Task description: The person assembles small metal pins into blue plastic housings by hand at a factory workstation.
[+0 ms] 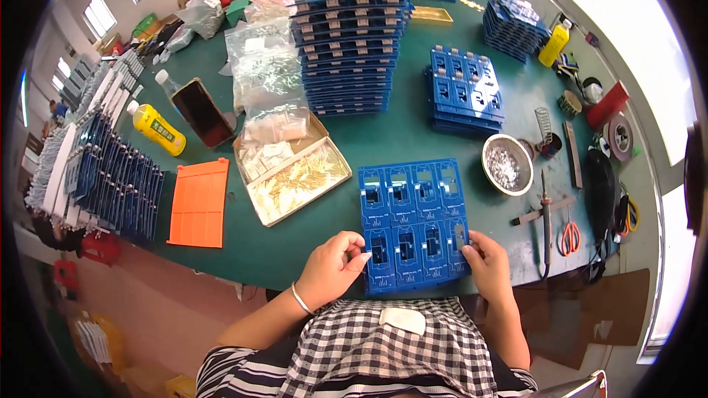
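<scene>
Your left hand (333,265) and right hand (487,262) pinch the near corners of a blue panel (414,222), eight cut-out boards in two rows, lying flat between them

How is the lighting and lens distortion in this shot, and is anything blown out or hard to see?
Head view: daylight from the windows at right is blown out to white. The green table bows strongly toward the rim, and the corners go black. The blue circuit panel under the left hand and right hand is sharp and evenly lit. The far-left racks are dim and smeared.
</scene>
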Demonstrator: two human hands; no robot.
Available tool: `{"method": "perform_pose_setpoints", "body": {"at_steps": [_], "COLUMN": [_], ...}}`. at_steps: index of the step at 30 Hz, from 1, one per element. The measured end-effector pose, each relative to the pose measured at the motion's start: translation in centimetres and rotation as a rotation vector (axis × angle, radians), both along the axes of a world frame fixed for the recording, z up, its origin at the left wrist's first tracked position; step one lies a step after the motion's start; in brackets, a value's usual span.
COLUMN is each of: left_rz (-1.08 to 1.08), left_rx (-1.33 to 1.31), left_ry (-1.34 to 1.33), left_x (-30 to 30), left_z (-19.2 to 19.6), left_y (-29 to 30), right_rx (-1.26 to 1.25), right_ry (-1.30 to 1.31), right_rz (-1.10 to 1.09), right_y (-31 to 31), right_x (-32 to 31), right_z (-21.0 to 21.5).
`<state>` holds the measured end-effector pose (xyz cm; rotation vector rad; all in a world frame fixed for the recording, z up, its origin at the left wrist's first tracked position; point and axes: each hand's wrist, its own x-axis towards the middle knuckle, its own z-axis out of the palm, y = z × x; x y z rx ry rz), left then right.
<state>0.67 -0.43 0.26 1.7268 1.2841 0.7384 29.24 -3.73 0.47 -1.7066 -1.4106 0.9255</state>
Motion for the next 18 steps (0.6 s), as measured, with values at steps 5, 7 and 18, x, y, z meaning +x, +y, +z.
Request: {"method": "perform_pose_setpoints", "body": {"at_steps": [5,7,18], "left_rz": [0.083,0.126,0.300], "left_rx": [0.318,0.496,0.602], "left_ry": [-0.279,-0.332,0.259], "left_x": [-1.4,-1.1,-6.4], "left_z": [6.6,10.6,19.1], "left_y": [3.8,8.0,36.4], "right_rx": [0.305,0.481,0.449], "right_ry": [0.160,0.002,0.083], "right_rz": [-0.027,0.008,0.068], "right_y": [4.7,9.4,33.1], "right_x": [-1.3,-1.4,-6.1], "right_z": [6.9,10.9,21.4]}}
